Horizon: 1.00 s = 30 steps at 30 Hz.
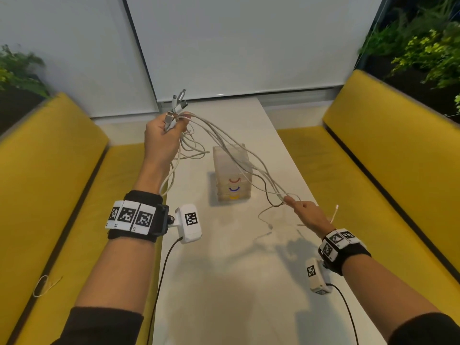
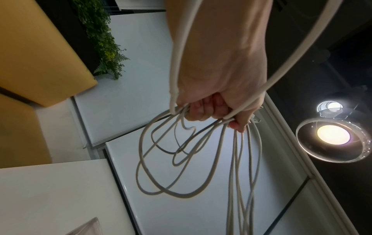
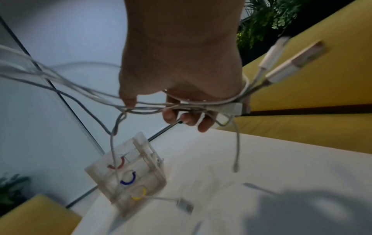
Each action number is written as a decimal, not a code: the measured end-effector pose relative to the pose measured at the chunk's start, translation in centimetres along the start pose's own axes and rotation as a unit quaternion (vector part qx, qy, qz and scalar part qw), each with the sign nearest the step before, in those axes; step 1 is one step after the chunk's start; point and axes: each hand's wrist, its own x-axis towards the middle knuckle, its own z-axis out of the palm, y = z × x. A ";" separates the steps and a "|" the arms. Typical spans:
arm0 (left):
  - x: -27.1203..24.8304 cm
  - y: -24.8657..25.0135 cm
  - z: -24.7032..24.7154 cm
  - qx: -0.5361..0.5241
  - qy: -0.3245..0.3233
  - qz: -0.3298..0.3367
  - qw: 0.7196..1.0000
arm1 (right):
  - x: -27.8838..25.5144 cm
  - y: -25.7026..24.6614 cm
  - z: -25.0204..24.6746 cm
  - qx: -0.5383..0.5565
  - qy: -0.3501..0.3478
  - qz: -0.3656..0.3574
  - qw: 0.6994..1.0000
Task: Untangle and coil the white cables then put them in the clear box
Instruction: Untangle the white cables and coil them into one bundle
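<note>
My left hand (image 1: 161,130) is raised above the table's left side and grips a bunch of white cables (image 1: 224,143), their plug ends (image 1: 179,100) sticking up out of the fist. In the left wrist view the hand (image 2: 211,109) is a closed fist with cable loops (image 2: 177,159) hanging below it. The strands stretch down to my right hand (image 1: 306,212), low near the table. There they run between its thumb and curled fingers (image 3: 187,117), and the plug ends (image 3: 281,63) trail past the hand. The clear box (image 1: 232,170) (image 3: 128,174) stands under the strands.
The box has three drawers with red, blue and yellow handles and stands mid-table on the white table (image 1: 224,282). Yellow benches (image 1: 49,170) (image 1: 398,158) flank the table. A thin loose loop (image 1: 42,285) lies on the left bench. Plants fill the far corners.
</note>
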 end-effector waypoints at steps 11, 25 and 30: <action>1.6 -0.9 -1.5 0.058 0.049 0.006 0.997 | 0.8 1.6 0.3 0.001 0.053 -0.158 0.986; 2.1 -2.6 -1.4 0.066 0.113 -0.007 0.991 | 1.4 6.5 -0.5 -0.217 -0.035 -0.140 0.965; 1.8 -2.1 0.0 0.100 0.017 0.022 0.995 | 1.4 6.8 -1.0 -0.214 -0.056 -0.090 0.971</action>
